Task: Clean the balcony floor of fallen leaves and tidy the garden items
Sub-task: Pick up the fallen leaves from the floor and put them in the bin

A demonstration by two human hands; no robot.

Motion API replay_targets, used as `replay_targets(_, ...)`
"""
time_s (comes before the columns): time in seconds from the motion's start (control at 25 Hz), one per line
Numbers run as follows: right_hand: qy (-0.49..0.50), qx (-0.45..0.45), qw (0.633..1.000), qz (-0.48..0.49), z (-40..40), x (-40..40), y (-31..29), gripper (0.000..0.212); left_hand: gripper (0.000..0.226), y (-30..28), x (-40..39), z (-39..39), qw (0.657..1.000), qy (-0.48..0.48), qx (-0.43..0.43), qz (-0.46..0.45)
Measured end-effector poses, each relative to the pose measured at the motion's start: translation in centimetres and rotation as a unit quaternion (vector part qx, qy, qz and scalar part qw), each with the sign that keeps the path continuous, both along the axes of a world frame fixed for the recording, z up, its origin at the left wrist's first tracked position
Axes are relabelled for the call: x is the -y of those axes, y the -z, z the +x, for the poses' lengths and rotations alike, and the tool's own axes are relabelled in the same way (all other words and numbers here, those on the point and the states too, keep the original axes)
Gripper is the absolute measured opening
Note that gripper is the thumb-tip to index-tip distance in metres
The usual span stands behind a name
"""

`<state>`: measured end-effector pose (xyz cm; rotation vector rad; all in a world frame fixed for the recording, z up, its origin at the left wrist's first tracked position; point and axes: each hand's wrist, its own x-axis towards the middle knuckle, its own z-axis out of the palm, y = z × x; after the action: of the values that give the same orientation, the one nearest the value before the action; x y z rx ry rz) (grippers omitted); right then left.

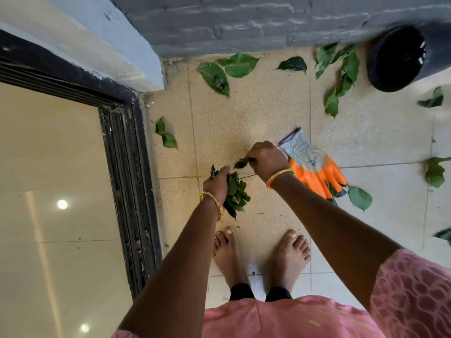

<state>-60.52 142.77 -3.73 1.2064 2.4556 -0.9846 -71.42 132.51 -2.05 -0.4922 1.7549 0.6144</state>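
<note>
Left hand [218, 184] clenched round our bunch of picked green leaves [235, 195], storing them; right hand [267, 159] pinches 1 small green leaf [241, 163]. Loose leaves [214, 78] lie scattered on the beige tiled floor [263, 113]; the orange-and-grey garden glove [313, 168] lies beside our right wrist.

The black pot [400, 57] is blurry and the right edge cuts it off. The right hand [267, 161] hides part of the glove [314, 167]. The left hand [218, 185] covers part of the bunch of leaves [236, 195]. A leaf [444, 235] at the right edge is cut off

Home balcony: tiled floor [256, 123], door track [127, 181].
</note>
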Motion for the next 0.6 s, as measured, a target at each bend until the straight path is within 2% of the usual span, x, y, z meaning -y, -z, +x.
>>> replay_targets(0.12, -0.017, -0.053, 0.998, -0.020, -0.1, 2.7, -2.8, 0.018, 0.070, -0.9, -0.3, 0.9, 0.999, 0.043, 0.004, 0.004)
replay_targets(0.24, -0.023, -0.079, 0.994, -0.077, -0.5, 3.9, -5.0, 0.013, 0.057, -2.0, 0.1, 1.3, 0.999, 0.036, 0.014, 0.005)
replay_targets(0.36, 0.036, -0.095, 0.986, -0.135, -0.9, 4.1, -6.8, 0.024, 0.051, -3.6, 0.7, 1.1, 0.999, -0.018, 0.051, 0.007)
replay_targets(0.44, 0.104, -0.072, 0.968, -0.218, -1.5, 4.2, -8.1, 0.039, 0.059, -4.4, 1.2, 0.8, 0.998, -0.019, 0.065, 0.010)
replay_targets(0.52, 0.115, -0.030, 0.952, -0.283, -2.5, 4.5, -8.9, 0.048, 0.070, -4.6, 1.8, 0.3, 0.998, -0.012, 0.052, 0.011)
replay_targets(0.6, 0.112, -0.009, 0.954, -0.277, -3.9, 4.7, -9.0, 0.050, 0.064, -5.0, 2.4, -0.4, 0.999, -0.023, 0.037, 0.009)
